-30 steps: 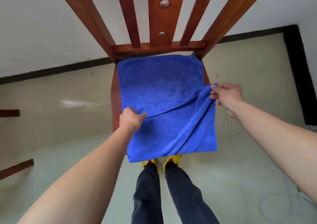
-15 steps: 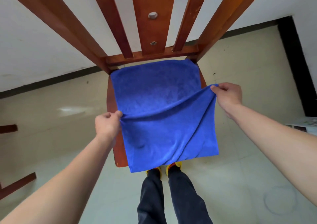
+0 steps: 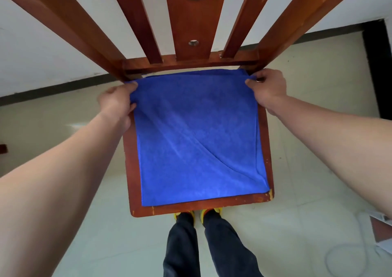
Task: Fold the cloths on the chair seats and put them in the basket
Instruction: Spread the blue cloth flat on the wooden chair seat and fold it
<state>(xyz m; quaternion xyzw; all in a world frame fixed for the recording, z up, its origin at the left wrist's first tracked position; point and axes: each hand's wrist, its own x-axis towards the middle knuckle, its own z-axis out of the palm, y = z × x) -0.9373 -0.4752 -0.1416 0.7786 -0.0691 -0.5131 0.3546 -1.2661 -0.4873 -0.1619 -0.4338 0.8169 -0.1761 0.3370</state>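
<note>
The blue cloth (image 3: 197, 136) lies flat on the seat (image 3: 212, 205) of a wooden chair and covers most of it. Bare wood shows as a narrow strip along the seat's left, right and near edges; the near strip is the widest. The cloth's far edge reaches the seat's far edge, just below the backrest (image 3: 191, 61) rail. Two layers show along the far edge and along the right edge, so the cloth lies doubled. A diagonal crease runs from the seat's middle toward its near right corner.

Left hand (image 3: 115, 100): positioned at the seat's far left corner, outside the cloth's left edge. Thumb and fingers are closed on the cloth's far left corner, thumb on top. The corner is slightly bunched in the grip.

Right hand (image 3: 268, 88): positioned at the seat's far right corner, outside the cloth's right edge. Thumb and fingers pinch the cloth's far right corner, close to the backrest post.

Both hands hold the cloth at seat level. The rest of the cloth spreads from the hands toward the seat's near edge.

Beyond the seat's near edge, two yellow shoes (image 3: 184, 214) and dark trouser legs stand on the pale floor (image 3: 307, 128)
</note>
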